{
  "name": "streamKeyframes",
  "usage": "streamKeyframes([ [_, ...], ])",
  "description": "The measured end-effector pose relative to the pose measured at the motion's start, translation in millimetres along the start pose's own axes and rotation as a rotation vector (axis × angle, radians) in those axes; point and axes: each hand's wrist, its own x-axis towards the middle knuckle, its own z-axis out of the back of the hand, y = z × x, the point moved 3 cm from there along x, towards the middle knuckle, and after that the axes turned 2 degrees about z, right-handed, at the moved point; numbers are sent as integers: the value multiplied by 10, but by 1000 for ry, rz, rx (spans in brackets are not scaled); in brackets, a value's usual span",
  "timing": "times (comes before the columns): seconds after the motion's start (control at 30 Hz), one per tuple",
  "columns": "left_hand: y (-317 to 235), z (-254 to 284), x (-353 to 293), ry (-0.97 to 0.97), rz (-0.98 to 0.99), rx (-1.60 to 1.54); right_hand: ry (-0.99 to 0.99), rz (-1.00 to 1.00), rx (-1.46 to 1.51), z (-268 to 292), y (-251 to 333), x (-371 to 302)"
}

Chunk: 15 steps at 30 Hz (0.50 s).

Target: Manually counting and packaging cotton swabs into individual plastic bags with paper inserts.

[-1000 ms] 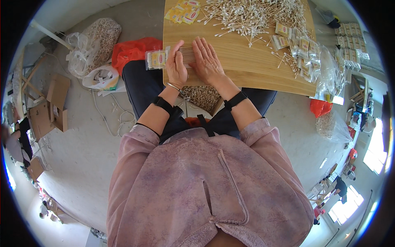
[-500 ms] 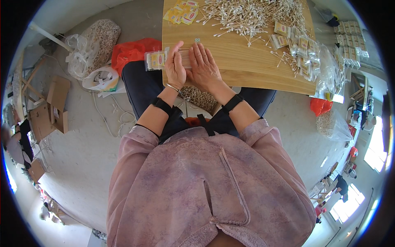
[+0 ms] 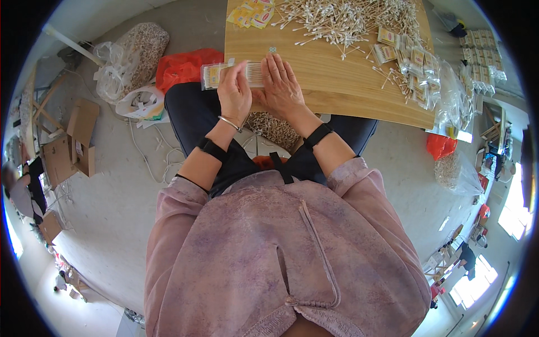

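Note:
A clear flat pack of cotton swabs (image 3: 254, 71), with a yellow printed card at its left end, lies across the table's near left corner and sticks out past the left edge. My right hand (image 3: 281, 90) lies flat, fingers stretched, at the right end of the swabs. Standing on its edge, my left hand (image 3: 234, 94) crosses the middle of the pack with its fingers extended and hides part of it. Neither hand is closed round the pack. Whether the left palm presses on it I cannot tell.
A large heap of loose cotton swabs (image 3: 342, 22) covers the back of the wooden table (image 3: 331, 76). Yellow cards (image 3: 251, 13) lie at the back left; filled swab packs (image 3: 418, 64) pile up at the right. A red bag (image 3: 185, 68) and a sack of swabs (image 3: 143, 50) are left of the table.
My left hand has slid slightly left and nearer me along the pack, uncovering more swabs between the hands. The right hand stays almost in place; the whole view has shifted a little.

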Motion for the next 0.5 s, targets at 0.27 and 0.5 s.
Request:
streamKeyframes([
  [0.27, -16, 71, -306, 326, -283, 315, 12, -33, 20, -10, -9, 9],
  [0.5, -7, 7, -338, 368, -304, 471, 6, -20, -6, 10, 9, 12],
])
